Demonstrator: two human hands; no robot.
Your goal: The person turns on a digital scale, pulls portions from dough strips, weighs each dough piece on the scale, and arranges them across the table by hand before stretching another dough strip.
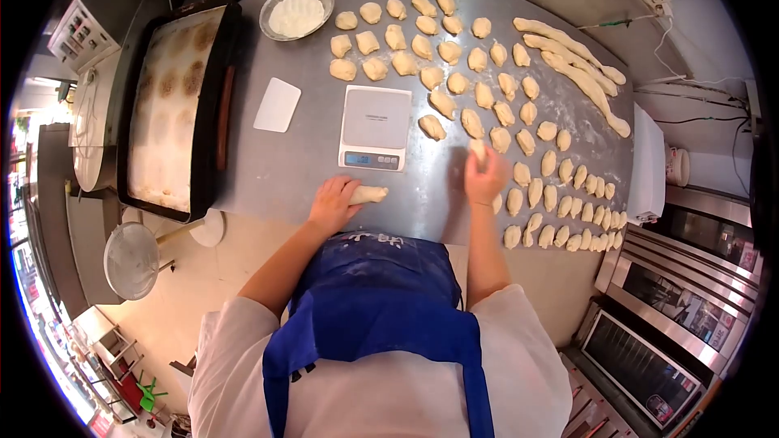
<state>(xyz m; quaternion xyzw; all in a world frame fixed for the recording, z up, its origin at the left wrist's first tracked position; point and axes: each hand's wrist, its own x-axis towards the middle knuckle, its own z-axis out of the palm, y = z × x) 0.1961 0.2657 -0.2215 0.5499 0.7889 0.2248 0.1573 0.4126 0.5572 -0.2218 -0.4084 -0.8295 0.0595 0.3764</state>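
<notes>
Near the front edge of the steel table, my left hand (333, 204) has its fingers closed around one end of a short dough roll (371, 195), whose other end sticks out to the right. Further right, my right hand (487, 177) grips a small dough piece (477, 148) between thumb and fingers, close to the rows of cut dough pieces (500, 140). A white kitchen scale (376, 118) with a lit display stands just beyond my left hand. Its plate carries no dough.
Long dough strips (568, 57) lie at the back right. A metal bowl of flour (297, 15) and a white scraper (277, 105) are on the left. Beyond them sits a black-rimmed baking pan (199, 109). A strainer (131, 261) hangs below the table's left side.
</notes>
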